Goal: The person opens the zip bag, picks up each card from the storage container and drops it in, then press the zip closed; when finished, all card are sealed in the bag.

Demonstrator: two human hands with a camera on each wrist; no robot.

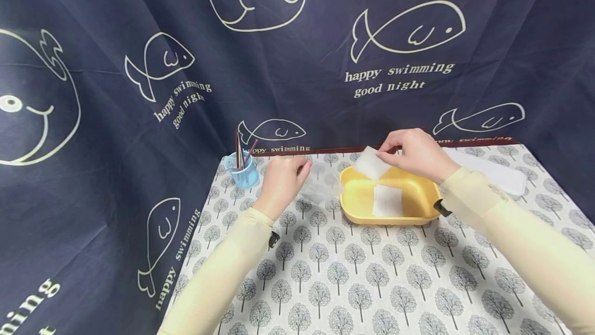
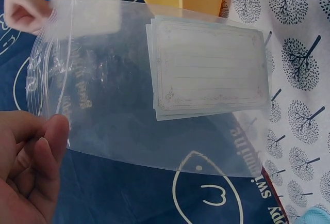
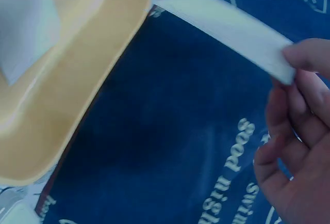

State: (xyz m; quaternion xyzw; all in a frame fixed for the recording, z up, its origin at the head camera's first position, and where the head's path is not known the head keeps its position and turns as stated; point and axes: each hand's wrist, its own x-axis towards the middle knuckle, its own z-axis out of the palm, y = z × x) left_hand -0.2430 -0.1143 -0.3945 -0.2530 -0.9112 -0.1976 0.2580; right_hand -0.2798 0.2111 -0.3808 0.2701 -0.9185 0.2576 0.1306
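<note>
My left hand (image 1: 282,182) pinches the edge of a clear zip bag (image 2: 118,126) between thumb and fingers. Inside the bag lies a small stack of lined cards (image 2: 211,69) with a thin printed border. On the other side, my right hand (image 1: 418,153) pinches a white card (image 1: 371,163) by one edge, above the yellow bin (image 1: 360,219). The right wrist view shows that card (image 3: 227,30) nearly edge-on, with the thumb on its near end. Another white card (image 1: 387,201) rests in the yellow bin.
A light blue cup (image 1: 245,176) holding several pens or pencils stands at the table's back left corner. Behind my right forearm lies a white lid-like panel (image 1: 497,171). A dark blue fish-print curtain (image 1: 297,77) hangs behind the tree-print tablecloth (image 1: 339,273).
</note>
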